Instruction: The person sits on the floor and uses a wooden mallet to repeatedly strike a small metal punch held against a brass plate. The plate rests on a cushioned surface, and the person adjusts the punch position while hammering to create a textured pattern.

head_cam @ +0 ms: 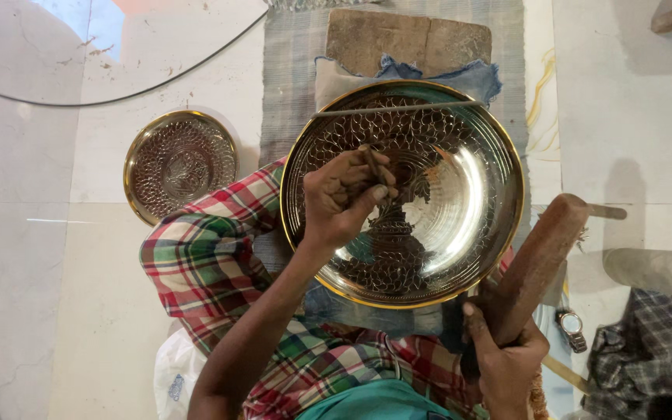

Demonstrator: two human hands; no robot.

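The left hand point(344, 194) pinches what looks like a chisel point(372, 165) over the tray point(460, 187); beside its rim, the right hand point(507, 358) grips a mallet point(538, 264).

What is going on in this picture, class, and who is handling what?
A person sits on the floor with a large shiny metal plate resting on their lap. The left hand presses a thin chisel-like tool against the plate's patterned surface, while the right hand grips a wooden mallet raised beside the plate's rim. About half of the plate bears fine engraved patterns; the rest is smooth. A smaller engraved plate lies on the floor to the left, and a wristwatch lies to the right.
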